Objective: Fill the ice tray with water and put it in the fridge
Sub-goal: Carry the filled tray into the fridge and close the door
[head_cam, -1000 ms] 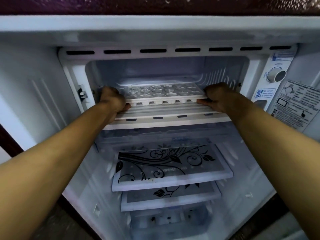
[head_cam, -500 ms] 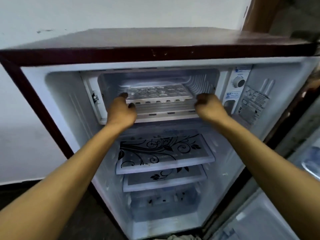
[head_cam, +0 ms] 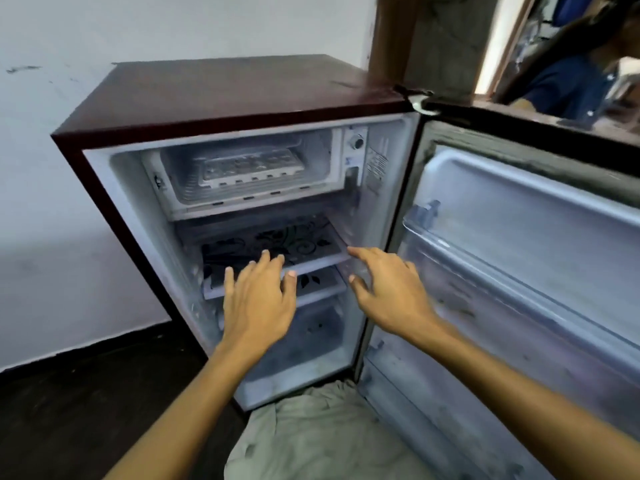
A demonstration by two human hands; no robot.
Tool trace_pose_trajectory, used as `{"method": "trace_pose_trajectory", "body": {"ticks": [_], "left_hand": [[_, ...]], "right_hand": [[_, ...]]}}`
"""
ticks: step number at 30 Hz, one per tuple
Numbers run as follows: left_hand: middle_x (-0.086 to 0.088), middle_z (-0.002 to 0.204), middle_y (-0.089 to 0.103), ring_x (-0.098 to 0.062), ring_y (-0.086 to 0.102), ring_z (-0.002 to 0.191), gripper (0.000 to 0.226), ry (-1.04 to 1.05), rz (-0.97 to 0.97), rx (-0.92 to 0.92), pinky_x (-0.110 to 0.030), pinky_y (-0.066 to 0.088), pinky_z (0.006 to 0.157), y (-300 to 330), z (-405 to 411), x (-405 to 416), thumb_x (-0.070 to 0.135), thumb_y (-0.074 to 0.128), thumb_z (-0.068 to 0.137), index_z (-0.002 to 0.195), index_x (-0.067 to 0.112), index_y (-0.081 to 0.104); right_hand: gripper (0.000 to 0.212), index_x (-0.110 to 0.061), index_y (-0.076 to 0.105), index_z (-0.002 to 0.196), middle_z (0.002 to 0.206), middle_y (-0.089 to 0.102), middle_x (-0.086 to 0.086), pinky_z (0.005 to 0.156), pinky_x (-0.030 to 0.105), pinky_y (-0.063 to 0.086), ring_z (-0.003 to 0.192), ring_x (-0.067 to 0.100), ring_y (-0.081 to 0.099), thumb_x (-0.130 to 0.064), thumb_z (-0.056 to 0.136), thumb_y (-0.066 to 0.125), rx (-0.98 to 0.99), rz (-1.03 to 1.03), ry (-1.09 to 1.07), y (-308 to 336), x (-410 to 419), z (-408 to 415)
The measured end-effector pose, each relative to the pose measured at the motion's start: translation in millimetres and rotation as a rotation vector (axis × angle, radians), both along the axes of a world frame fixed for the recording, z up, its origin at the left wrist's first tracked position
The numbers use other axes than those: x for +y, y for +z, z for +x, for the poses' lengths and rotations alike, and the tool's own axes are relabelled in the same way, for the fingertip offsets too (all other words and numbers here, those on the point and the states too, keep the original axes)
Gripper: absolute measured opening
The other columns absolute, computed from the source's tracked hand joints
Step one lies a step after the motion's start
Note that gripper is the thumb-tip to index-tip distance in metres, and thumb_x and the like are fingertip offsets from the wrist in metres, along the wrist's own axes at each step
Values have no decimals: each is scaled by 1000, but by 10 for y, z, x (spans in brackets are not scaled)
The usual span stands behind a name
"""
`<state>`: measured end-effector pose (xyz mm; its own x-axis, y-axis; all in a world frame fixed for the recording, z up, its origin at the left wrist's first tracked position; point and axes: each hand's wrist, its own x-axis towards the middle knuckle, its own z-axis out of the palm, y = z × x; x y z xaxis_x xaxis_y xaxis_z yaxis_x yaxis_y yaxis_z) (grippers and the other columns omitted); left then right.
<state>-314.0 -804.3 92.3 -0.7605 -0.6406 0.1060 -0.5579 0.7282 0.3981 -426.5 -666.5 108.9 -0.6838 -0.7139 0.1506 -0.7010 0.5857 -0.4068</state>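
The white ice tray (head_cam: pixel 251 168) lies flat inside the freezer box (head_cam: pixel 322 157) at the top of the small maroon fridge (head_cam: pixel 221 95). Neither hand touches it. My left hand (head_cam: pixel 258 299) hovers in front of the glass shelves, fingers spread and holding nothing. My right hand (head_cam: pixel 391 292) hovers beside it to the right, fingers also spread and empty. Both hands are well below and in front of the freezer box.
The fridge door (head_cam: pixel 519 258) stands open to the right, with its racks facing me. Two glass shelves with a black floral print (head_cam: pixel 311 237) sit under the freezer box. A pale cloth (head_cam: pixel 318 431) lies on the dark floor. Another person (head_cam: pixel 568 77) is at the upper right.
Both hands have let go of the ice tray and drawn back and down out of the freezer box. The tray stays inside. My view has pulled back and turned right.
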Motion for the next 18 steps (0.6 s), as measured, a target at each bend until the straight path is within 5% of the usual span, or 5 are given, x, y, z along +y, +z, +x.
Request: {"method": "trace_pose_trajectory", "body": {"ticks": [18], "left_hand": [[-8,152,35,-25,32,140,49,-374,67,-70,-50,5,116,-347,-38,2150,36,36,100,143,14,39]], "right_hand": [[45,-32,42,138,139,48,-13,104,31,17,131,10,39,-29,93,49,-119,-39,-498,-587,2558,816]]}}
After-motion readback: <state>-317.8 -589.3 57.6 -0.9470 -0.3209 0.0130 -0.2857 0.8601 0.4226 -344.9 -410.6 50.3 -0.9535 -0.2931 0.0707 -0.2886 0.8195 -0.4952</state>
